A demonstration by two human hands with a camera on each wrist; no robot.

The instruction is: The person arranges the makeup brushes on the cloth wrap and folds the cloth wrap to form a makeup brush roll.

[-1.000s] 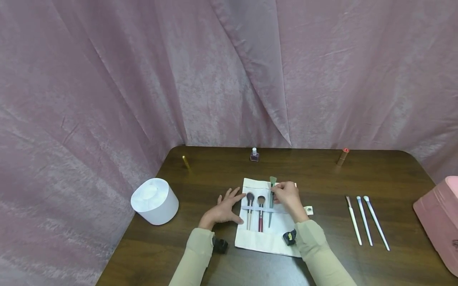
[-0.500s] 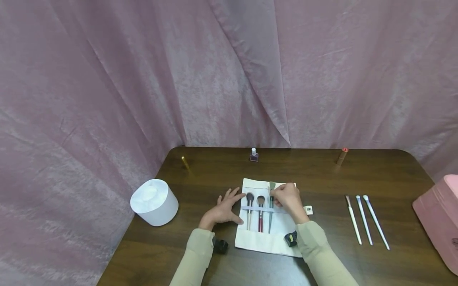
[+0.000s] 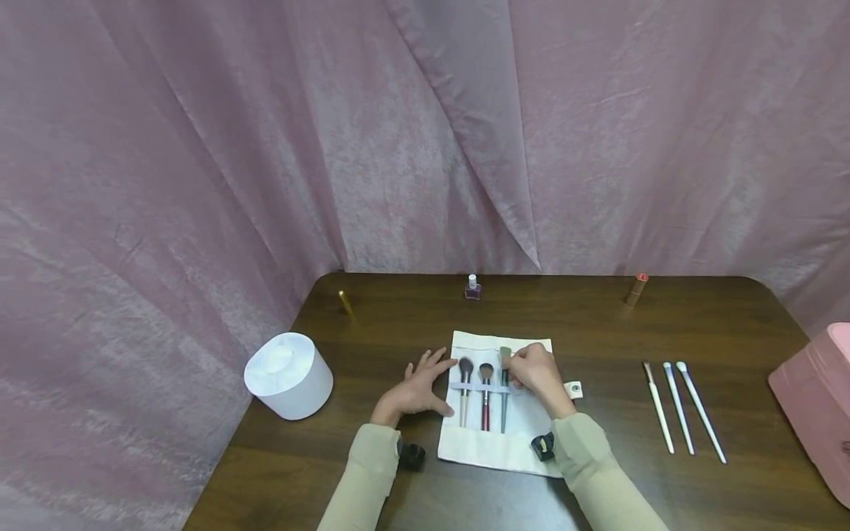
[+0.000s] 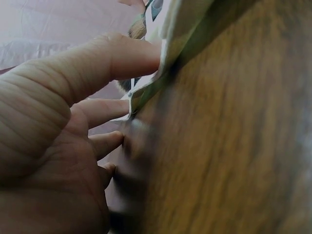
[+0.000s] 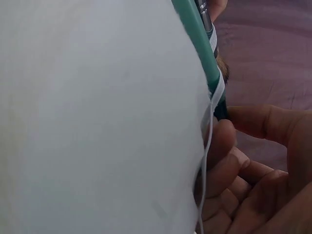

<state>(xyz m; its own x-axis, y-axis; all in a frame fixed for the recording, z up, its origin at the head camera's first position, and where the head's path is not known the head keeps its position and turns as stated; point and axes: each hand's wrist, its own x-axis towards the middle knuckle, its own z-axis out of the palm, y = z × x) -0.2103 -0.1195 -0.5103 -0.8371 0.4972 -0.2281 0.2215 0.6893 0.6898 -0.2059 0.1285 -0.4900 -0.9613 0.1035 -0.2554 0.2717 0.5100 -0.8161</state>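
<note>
A white cloth brush roll [image 3: 465,446] lies spread on the table, an elastic band [image 3: 524,391] running across it. My right hand [image 3: 536,370] pinches a green makeup brush [image 3: 504,413] near its head; in the right wrist view the green handle [image 5: 197,39] passes under the white elastic [image 5: 220,90]. To its left, a red-handled brush [image 3: 485,417] and a pale-handled brush [image 3: 463,409] sit under the same band. My left hand [image 3: 417,391] is spread at the roll's left edge, thumb and fingertips resting on the cloth [image 4: 168,36].
Three slim brushes [image 3: 684,409] lie to the right, beside a pink case [image 3: 813,413] at the table's edge. A white round container [image 3: 288,376] stands left. Along the back are a gold tube [image 3: 345,302], a nail polish bottle [image 3: 473,289] and a lipstick [image 3: 636,290].
The green brush has slid down toward me through the elastic, its head now lower on the roll. My right hand has moved slightly with it; the left hand stays in place.
</note>
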